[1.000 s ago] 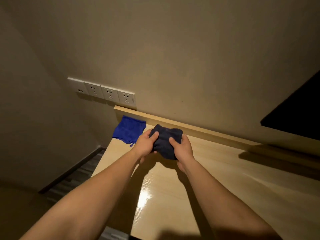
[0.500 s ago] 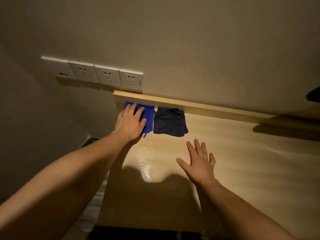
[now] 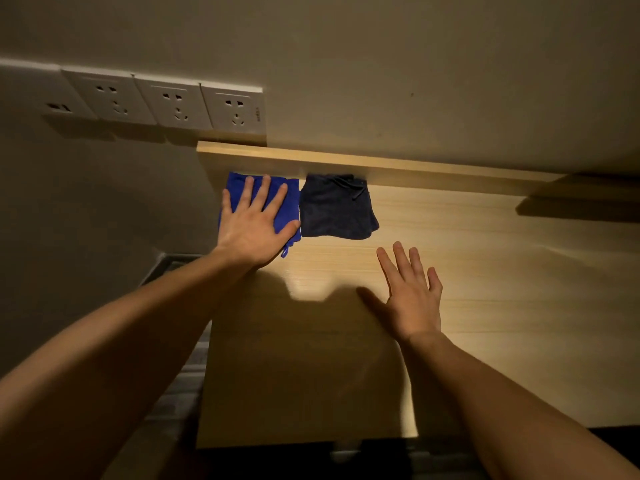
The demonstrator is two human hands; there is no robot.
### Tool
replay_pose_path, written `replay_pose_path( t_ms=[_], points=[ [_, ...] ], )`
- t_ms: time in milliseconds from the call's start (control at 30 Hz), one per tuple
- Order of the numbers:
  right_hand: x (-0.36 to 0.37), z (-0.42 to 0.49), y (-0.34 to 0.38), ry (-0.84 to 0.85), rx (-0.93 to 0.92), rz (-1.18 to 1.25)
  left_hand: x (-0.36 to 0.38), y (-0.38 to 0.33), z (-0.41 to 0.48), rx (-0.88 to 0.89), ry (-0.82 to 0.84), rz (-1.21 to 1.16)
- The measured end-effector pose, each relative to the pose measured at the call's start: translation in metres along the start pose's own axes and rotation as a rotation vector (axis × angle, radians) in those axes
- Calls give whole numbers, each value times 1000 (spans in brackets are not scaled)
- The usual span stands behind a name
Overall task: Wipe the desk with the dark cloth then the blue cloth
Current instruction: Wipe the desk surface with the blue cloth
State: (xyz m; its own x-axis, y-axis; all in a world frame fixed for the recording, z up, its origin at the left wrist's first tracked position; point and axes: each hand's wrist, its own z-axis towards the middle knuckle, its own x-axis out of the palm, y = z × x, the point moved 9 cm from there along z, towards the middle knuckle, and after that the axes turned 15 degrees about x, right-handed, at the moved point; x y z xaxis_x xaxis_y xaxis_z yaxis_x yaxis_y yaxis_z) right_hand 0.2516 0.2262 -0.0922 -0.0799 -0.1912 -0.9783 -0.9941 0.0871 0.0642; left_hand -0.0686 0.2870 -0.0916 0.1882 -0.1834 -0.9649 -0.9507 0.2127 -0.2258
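The blue cloth (image 3: 290,199) lies folded at the desk's back left corner. My left hand (image 3: 254,225) rests flat on it with fingers spread, covering most of it. Right beside it the dark cloth (image 3: 336,207) lies folded against the raised back ledge, with no hand touching it. My right hand (image 3: 412,292) hovers flat and open over the light wooden desk (image 3: 502,271), a little in front and to the right of the dark cloth, holding nothing.
A row of white wall sockets (image 3: 166,103) sits above the desk's left end. The raised wooden ledge (image 3: 381,164) runs along the wall. The desk's left edge drops to the floor (image 3: 180,375). A dark shadowed shape (image 3: 581,202) lies at the back right.
One second ago both hands held the dark cloth. It now lies on the desk beside the blue cloth. My left hand has gone onto the blue cloth; my right hand has pulled back open.
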Motion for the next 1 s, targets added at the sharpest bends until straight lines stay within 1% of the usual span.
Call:
replay_pose_path(
  t_ms=[267,700,767,900,1000],
  points=[
    [-2,-2,2,-46,-12,31,14,-22,-54,-10,-10,47],
    [-7,-8,4,-31,-48,44,44,-82,-176,-66,5,55],
    [-10,-9,3,-21,-71,102,49,-91,-191,-79,9,57],
    [-21,-21,-6,34,-179,325,57,-110,-221,-92,2,52],
    [-21,-40,-29,2,-238,278,60,-124,-240,-105,-19,47]
  ],
)
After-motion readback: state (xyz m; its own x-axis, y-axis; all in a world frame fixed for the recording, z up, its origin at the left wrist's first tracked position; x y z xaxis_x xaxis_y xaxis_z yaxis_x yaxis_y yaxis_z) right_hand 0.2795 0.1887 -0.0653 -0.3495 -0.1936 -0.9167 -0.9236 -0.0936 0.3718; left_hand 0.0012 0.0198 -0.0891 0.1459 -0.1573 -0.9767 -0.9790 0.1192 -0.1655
